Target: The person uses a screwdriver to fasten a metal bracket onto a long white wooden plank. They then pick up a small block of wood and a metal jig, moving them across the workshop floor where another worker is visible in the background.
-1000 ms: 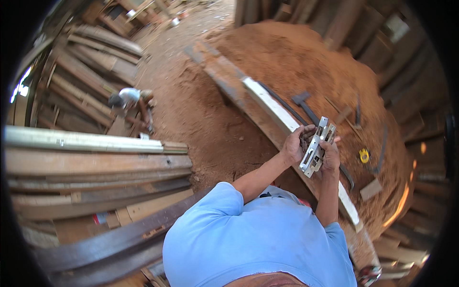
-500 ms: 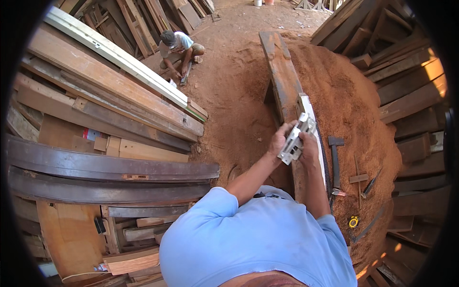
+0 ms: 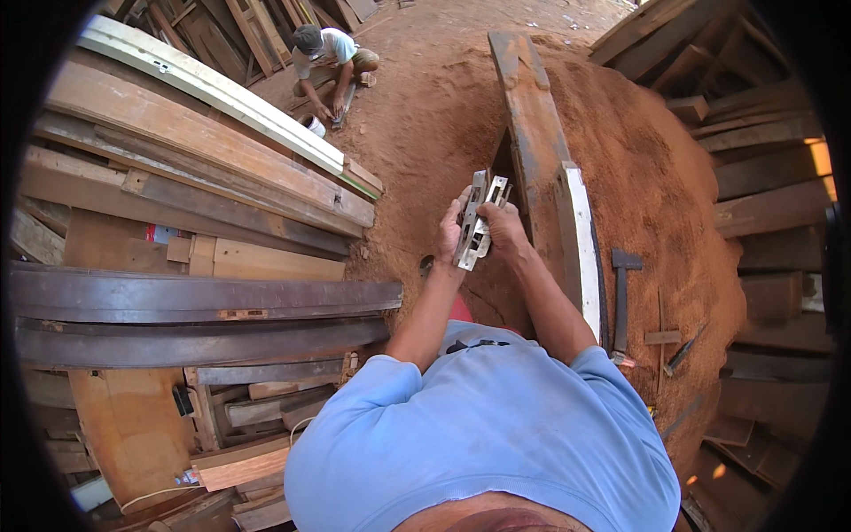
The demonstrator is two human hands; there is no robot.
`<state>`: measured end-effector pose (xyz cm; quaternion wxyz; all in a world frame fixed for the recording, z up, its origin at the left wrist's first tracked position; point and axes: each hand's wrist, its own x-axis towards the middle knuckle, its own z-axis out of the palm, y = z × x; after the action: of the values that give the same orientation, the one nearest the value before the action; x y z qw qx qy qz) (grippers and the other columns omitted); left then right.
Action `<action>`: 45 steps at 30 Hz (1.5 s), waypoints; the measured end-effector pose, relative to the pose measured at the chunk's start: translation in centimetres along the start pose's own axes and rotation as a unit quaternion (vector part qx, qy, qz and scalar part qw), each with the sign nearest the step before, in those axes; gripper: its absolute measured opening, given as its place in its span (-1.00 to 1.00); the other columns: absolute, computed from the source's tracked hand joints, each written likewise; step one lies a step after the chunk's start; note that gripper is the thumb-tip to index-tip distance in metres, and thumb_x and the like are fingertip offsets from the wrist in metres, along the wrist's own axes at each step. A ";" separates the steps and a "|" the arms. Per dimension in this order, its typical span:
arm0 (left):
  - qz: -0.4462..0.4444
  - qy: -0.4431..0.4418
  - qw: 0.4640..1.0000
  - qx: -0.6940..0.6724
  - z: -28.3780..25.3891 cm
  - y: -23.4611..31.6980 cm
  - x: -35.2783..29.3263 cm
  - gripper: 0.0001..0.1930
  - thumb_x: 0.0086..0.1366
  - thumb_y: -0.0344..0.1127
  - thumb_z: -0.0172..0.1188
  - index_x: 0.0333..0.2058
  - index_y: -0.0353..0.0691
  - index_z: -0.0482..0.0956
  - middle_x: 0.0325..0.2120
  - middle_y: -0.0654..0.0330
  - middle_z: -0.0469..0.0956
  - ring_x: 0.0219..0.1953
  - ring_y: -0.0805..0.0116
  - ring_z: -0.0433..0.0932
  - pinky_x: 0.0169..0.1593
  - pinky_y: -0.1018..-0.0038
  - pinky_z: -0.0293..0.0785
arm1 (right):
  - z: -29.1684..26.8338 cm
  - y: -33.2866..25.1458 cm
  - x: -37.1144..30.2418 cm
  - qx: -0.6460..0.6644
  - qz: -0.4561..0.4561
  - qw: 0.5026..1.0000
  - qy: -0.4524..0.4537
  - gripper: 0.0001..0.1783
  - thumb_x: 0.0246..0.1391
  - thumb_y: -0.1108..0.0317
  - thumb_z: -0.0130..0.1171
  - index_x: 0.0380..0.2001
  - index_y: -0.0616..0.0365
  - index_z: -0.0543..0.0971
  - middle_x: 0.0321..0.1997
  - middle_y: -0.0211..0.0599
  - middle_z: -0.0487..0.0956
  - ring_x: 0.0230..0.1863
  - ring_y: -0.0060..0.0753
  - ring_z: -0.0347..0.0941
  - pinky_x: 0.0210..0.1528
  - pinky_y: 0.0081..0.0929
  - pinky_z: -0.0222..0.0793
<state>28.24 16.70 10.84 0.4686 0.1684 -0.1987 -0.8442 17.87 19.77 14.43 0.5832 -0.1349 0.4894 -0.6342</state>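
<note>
Two silvery metal mortise locks point(image 3: 475, 232), with slots and holes along their long plates, are held side by side in front of my chest. My left hand point(image 3: 450, 230) closes on their left side. From the right, my right hand point(image 3: 505, 227) grips them with its thumb across the near face. Parts of the locks are hidden behind my fingers, so which hand carries which piece is unclear. Just right of my hands stands a long brown plank point(image 3: 536, 133) on edge, with a white-faced board point(image 3: 578, 239) against its right side.
A dark hammer-like tool point(image 3: 622, 297), a wooden cross-shaped gauge point(image 3: 662, 338) and a thin-bladed tool point(image 3: 684, 349) lie on the sawdust point(image 3: 647, 177) at right. Stacked timber point(image 3: 204, 306) fills the left. A co-worker point(image 3: 330, 66) squats far left beside a white bucket point(image 3: 315, 126).
Both hands have moved left with the locks, off the plank's edge to its left side. The locks are turned more upright, and the right arm has swung inward.
</note>
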 end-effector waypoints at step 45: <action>0.226 0.137 0.964 -0.040 -18.8 37.7 46.2 -0.60 0.60 -0.11 -0.11 0.08 -0.28 0.55 -0.09 0.10 0.65 -0.06 0.27 0.65 0.08 0.31 0.62 | 42.4 -3.7 52.6 -0.194 0.052 0.967 -0.159 -0.84 0.11 0.40 0.13 -0.42 0.30 0.60 -0.48 -0.30 0.57 -0.51 -0.44 0.50 -0.48 -0.34 0.38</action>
<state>41.05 -44.48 8.67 0.6766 0.2137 -0.1315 -0.6923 32.21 -46.36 16.80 0.6481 -0.3187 0.5104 -0.4668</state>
